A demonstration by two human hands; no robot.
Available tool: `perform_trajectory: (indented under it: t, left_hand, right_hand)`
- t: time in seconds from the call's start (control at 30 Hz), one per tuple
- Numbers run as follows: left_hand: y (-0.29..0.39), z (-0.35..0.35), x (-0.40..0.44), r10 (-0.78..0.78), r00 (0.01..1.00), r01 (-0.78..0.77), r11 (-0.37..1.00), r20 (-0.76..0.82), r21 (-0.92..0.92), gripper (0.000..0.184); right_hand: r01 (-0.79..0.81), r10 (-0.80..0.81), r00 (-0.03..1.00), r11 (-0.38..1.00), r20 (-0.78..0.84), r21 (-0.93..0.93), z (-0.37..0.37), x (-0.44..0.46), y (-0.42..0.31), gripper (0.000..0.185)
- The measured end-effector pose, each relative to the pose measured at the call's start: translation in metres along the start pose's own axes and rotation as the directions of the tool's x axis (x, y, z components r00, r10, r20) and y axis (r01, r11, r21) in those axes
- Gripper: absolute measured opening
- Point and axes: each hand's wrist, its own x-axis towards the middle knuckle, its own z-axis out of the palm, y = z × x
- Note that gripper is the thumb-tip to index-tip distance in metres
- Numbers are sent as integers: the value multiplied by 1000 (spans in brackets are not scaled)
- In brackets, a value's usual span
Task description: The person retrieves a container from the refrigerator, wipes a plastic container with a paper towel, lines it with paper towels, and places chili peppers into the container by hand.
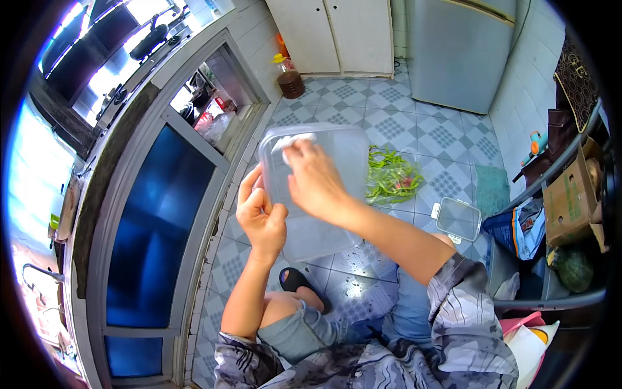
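My left hand (263, 217) grips the left edge of a clear plastic container (319, 235), which is held up in front of me above the floor. Inside it, my right hand (315, 180) presses a crumpled white cloth or tissue (295, 141) against the surface near the upper left corner. That hand is slightly blurred, and its fingers partly cover the white piece. Right of the container, green peppers (392, 176) lie on clear plastic on the floor. A clear lid with white clips (458, 218) lies farther right.
A pale blue fridge (460, 55) and white cabinet (337, 35) stand ahead, with a bottle of dark liquid (289, 79) beside the cabinet. The counter with blue doors (159, 227) runs along the left. On the right, a rack holds a cardboard box (571, 194) and a green squash (571, 269).
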Motion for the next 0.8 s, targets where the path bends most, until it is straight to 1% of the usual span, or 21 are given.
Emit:
perform_trajectory:
  t: [0.03,0.1,0.2,0.27,0.3,0.33,0.37,0.43,0.47,0.5,0.53,0.57,0.6,0.63,0.7,0.73,0.77,0.8]
  left_hand:
    - [0,0,-1,1,1000,-1,1000,-1,0,11]
    - [1,1,-2,30,998,-31,999,60,16,12]
    - [0,3,-5,33,999,-32,999,43,-15,12]
    - [2,5,-5,35,999,-34,999,41,-21,12]
    - [8,5,-3,19,1000,-19,999,15,-30,16]
    - [11,6,-2,2,1000,-3,999,-10,-40,20]
    - [10,6,-2,2,1000,-2,999,-8,-40,20]
    - [7,7,-2,5,999,-7,999,-40,-44,19]
    - [8,7,-2,4,999,-6,999,-39,-44,19]
    - [9,7,-2,-24,999,23,999,-29,-47,14]
    - [9,6,-2,-52,998,51,997,-18,-49,10]
    - [9,6,-2,-52,999,51,998,-16,-48,10]
    - [8,5,-2,-17,999,17,1000,-31,-18,10]
    - [8,5,-1,17,999,-17,1000,-43,11,10]
    - [4,3,-2,10,1000,-10,1000,-30,-6,10]
    - [3,3,-3,3,1000,-3,1000,-20,-23,10]
    - [2,2,-3,2,1000,-2,1000,-23,-22,10]
    - [1,2,-2,23,999,-23,1000,-46,7,15]
  right_hand:
    - [-6,-3,989,998,-147,-58,-3,4,3,40]
    - [-3,-13,986,995,-165,-97,4,4,14,42]
    - [36,-50,981,996,-190,-76,14,0,23,44]
    - [-17,15,994,1000,-107,-19,23,-10,20,46]
    - [-20,18,994,1000,-108,-19,26,-13,18,46]
    - [-6,3,998,999,-60,-44,28,-17,16,39]
    - [10,-11,1000,998,-12,-68,30,-22,15,34]
    - [22,-22,1000,998,2,-59,26,-31,9,32]
    - [14,-11,999,997,50,-73,27,-35,8,31]
    - [8,1,995,996,97,-88,27,-38,6,31]
    - [7,1,995,996,96,-86,30,-43,5,31]
    - [-26,35,987,998,159,-63,35,-49,5,32]
    - [-60,68,973,997,221,-43,40,-54,5,32]
    - [-61,69,973,997,220,-42,44,-57,6,32]
    - [-115,108,932,993,347,-2,47,-60,5,31]
    - [-115,108,931,993,348,-2,45,-60,6,31]
    - [-132,114,905,991,410,16,42,-58,9,29]
    - [-149,115,876,988,469,34,37,-53,9,27]
